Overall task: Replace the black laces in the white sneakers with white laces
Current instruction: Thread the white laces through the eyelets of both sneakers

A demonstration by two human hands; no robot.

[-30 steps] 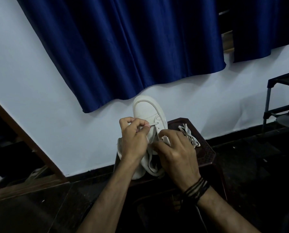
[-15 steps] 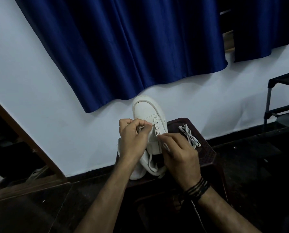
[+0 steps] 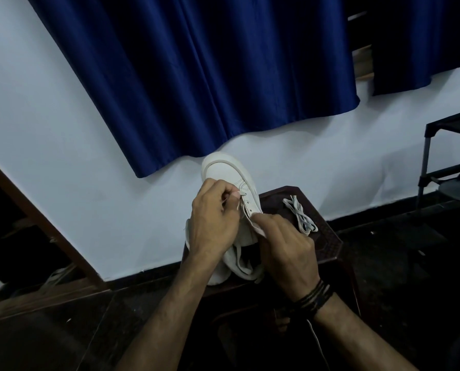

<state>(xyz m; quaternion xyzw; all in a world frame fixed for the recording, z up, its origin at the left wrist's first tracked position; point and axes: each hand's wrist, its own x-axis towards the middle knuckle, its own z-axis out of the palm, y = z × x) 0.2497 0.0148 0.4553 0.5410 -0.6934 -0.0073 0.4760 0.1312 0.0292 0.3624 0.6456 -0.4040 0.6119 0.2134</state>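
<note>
Working from your wrists outward: your right hand (image 3: 285, 245) curls around the sneaker's (image 3: 230, 174) side flap, thumb and fingers pinching it just below the eyelet row. Your left hand (image 3: 214, 220) is bunched at the opposite side, fingertips pinching a thin white lace (image 3: 238, 204) right at the upper eyelets. That sneaker stands on the dark stool (image 3: 328, 245), heel toward you, toe pointing away at the wall, so its long axis runs straight out from you. Judged from this, the next eyelet lies just right of your left fingertips, making that hand nearer. A spare bundle of laces (image 3: 301, 215) lies beside the shoe's right. Beyond hangs a blue curtain (image 3: 196, 76).
</note>
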